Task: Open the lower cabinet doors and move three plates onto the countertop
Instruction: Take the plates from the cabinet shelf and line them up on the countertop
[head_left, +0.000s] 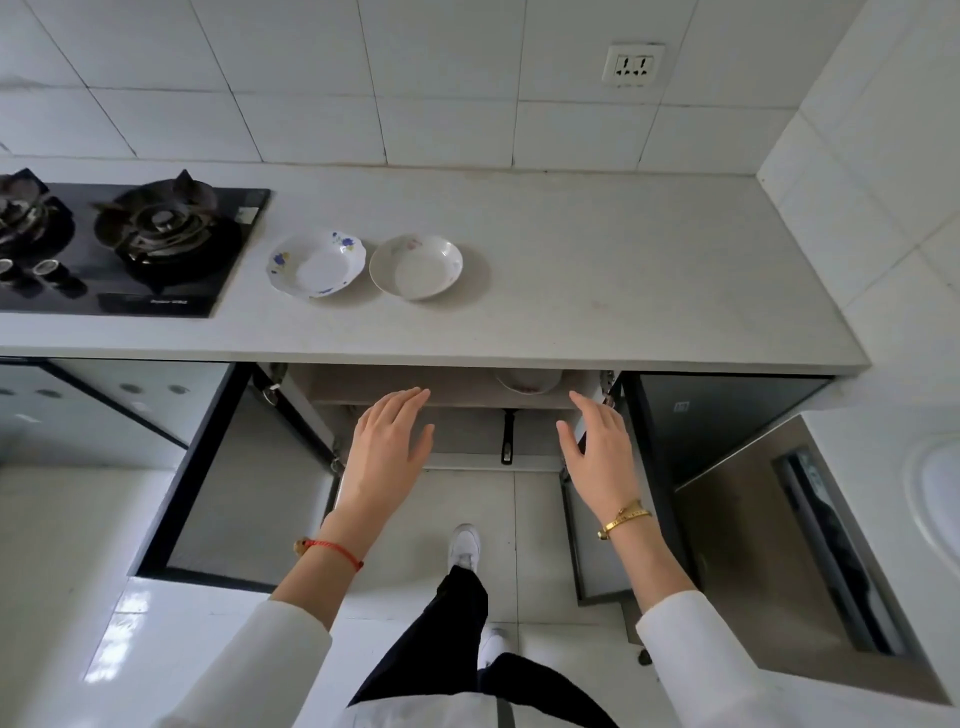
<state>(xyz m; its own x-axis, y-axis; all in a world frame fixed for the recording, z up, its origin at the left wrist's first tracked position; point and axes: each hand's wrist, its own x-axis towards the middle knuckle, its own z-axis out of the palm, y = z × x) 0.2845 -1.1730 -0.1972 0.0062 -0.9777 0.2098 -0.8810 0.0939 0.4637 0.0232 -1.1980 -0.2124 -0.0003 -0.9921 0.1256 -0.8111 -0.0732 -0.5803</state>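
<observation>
- Both lower cabinet doors (244, 483) stand swung wide.
- Two plates (316, 263) sit side by side on the bench (571, 291).
- A third plate (529, 382) rests on the cabinet shelf.
- Left hand (387, 447) and right hand (602, 457): each grip spread, holding nothing.

Left hand (387, 441) and right hand (597, 452) both reach forward, palms facing inward, fingers extended and loosely spread, holding nothing; white sleeves cover the forearms.
</observation>
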